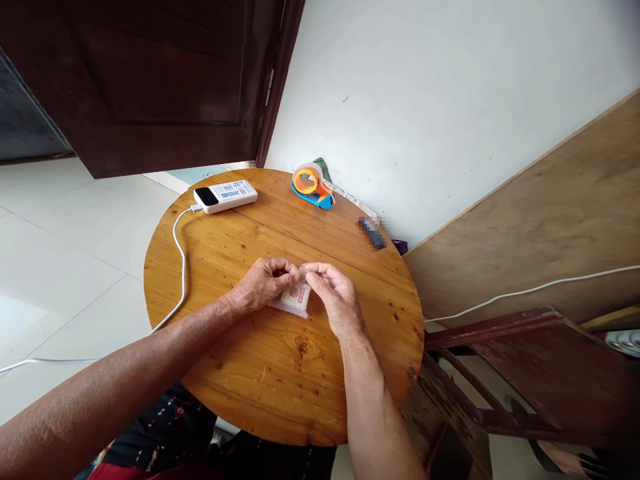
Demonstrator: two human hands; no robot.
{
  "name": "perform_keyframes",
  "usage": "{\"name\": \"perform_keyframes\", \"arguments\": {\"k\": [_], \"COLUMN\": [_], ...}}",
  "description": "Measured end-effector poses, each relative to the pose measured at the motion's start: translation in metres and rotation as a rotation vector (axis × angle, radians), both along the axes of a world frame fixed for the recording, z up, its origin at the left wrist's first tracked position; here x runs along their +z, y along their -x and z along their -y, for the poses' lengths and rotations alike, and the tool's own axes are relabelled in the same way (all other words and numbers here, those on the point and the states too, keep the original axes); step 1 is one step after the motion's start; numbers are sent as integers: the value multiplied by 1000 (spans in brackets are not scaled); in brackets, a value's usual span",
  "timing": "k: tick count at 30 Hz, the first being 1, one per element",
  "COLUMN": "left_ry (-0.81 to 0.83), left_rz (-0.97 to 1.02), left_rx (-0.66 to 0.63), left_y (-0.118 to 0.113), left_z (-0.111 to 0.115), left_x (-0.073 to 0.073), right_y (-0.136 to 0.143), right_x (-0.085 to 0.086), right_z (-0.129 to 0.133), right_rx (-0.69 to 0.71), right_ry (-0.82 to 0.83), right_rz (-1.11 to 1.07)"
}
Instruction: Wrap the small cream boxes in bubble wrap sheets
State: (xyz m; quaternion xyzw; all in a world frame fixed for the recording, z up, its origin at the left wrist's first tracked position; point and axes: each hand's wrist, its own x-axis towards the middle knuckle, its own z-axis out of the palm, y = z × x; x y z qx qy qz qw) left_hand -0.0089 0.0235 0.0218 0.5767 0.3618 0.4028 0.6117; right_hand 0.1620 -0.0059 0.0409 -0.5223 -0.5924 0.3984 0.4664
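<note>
Over the middle of a round wooden table point(280, 380), both hands pinch the far edge of a small, flat plastic packet point(295, 298) with red print and a pinkish lower border. My left hand point(267, 280) grips it from the left, fingers curled and thumb pressed in. From the right, my right hand point(337, 293) holds the upper right corner between thumb and fingers. The fingertips of the two hands nearly meet and cover part of the packet's top edge. What lies inside the packet cannot be made out clearly.
At the far left of the table lies a white power bank point(233, 195) with a white cable point(181, 267) running off the edge. An orange and blue tape dispenser point(313, 187) and a blurred dark object point(373, 232) sit near the wall. A dark red wooden chair point(545, 367) stands right.
</note>
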Motion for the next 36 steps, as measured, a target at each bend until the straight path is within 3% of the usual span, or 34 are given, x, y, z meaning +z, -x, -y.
{"name": "perform_keyframes", "arguments": {"k": [6, 13, 20, 36], "left_ry": [25, 43, 102, 92], "left_rz": [41, 85, 154, 109], "left_rx": [-29, -51, -132, -145], "left_y": [1, 4, 5, 4], "left_z": [1, -1, -1, 1], "left_x": [2, 5, 2, 4], "right_y": [2, 6, 8, 8], "right_x": [-3, -16, -9, -10], "right_z": [-3, -6, -9, -13], "right_rx": [-40, -125, -161, -190], "right_ry": [-122, 17, 4, -3], "right_rz": [67, -83, -143, -214]}}
